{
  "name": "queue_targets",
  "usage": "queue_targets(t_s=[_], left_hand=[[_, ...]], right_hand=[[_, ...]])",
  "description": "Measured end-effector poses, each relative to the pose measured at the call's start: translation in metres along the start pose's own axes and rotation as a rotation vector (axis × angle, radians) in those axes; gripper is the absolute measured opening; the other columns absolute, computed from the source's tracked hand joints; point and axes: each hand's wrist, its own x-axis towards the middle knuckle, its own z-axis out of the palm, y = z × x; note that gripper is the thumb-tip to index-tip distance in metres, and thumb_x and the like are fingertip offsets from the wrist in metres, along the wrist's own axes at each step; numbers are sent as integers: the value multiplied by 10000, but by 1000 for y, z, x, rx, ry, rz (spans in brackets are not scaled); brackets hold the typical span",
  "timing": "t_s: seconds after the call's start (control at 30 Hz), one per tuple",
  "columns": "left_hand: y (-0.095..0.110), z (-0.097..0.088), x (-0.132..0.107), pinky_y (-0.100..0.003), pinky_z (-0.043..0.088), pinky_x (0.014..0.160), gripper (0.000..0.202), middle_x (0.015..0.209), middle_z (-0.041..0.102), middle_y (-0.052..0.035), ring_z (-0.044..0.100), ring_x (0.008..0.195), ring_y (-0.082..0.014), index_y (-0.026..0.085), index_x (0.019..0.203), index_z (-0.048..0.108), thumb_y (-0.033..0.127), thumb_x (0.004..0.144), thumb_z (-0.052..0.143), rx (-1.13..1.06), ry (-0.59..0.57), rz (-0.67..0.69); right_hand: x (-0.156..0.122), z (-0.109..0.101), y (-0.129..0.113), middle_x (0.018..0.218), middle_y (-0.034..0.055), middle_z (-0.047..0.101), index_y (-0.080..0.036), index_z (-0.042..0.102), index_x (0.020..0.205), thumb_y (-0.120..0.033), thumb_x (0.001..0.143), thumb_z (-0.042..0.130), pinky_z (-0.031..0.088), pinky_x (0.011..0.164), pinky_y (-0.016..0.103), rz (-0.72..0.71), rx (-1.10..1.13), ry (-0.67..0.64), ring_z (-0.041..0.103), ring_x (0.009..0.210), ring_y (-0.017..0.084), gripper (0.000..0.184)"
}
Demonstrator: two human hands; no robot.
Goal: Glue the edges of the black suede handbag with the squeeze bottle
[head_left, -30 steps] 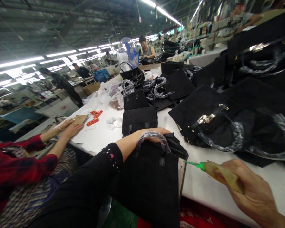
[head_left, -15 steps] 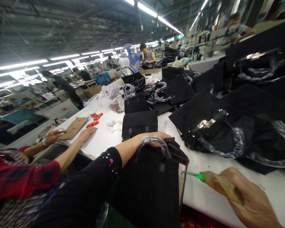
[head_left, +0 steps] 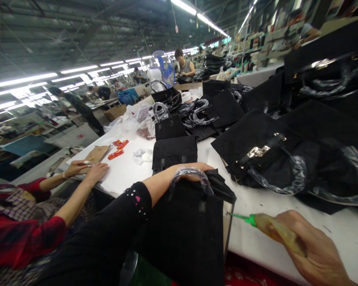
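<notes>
A black suede handbag (head_left: 191, 234) stands upright against the near edge of the white table (head_left: 265, 234). My left hand (head_left: 193, 169) lies over its top, fingers closed on the plastic-wrapped handle (head_left: 188, 173). My right hand (head_left: 312, 248), at the lower right, grips a yellowish glue bottle (head_left: 276, 229). The bottle's green nozzle (head_left: 241, 217) points left, its tip almost at the bag's open side edge.
Many more black handbags (head_left: 262, 151) with wrapped handles cover the table's right and far side. A co-worker in a red plaid sleeve (head_left: 26, 234) sits at my left, hands on a brown card piece (head_left: 97, 153). Red small packets (head_left: 117, 147) and crumpled plastic lie mid-table. A fan (head_left: 162, 69) stands farther back.
My hands, bag and bottle have barely shifted. The co-worker's far hand reached toward the red packets, then drew back beside the other hand at the brown card.
</notes>
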Motion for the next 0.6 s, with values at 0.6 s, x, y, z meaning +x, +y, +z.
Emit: queue_targets(t_s=[0.6], left_hand=[[-7,-3,2,-363,547,840,453,1020,756,-75,700,917,-243,154,991,688,287,599,872,-36,-34,71]], right_hand=[[-13,4,6,814,23,629,-225,613,903,-285,981,521,505,566,199,-39,2,-57,644,670,143,135]])
